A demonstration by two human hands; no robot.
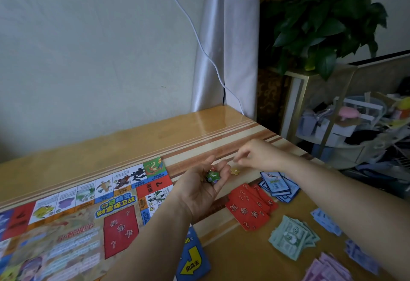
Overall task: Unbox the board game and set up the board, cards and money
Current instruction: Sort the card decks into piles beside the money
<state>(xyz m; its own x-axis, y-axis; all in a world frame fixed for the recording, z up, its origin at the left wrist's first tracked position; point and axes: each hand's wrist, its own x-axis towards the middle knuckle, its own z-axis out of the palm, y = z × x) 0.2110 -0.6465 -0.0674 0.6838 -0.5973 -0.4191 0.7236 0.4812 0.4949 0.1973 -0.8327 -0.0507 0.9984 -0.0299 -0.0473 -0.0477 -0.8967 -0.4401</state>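
The game board (73,220) lies unfolded on the left of the wooden table (137,138). My left hand (199,189) is cupped palm up beside the board's right edge and holds several small star-shaped tokens (213,176), a green one on top. My right hand (255,154) hovers just beyond it with fingers curled; it is blurred and I cannot make out anything in it. A yellow star token (235,171) lies on the table between the hands. Red cards (249,208), blue cards (278,185) and green money (291,237) lie to the right.
Pale blue notes (326,220) and purple notes (328,269) lie near the front right. A grey wall with a white cable (199,43) backs the table. To the right stand a potted plant (328,21) and a cluttered rack (363,129).
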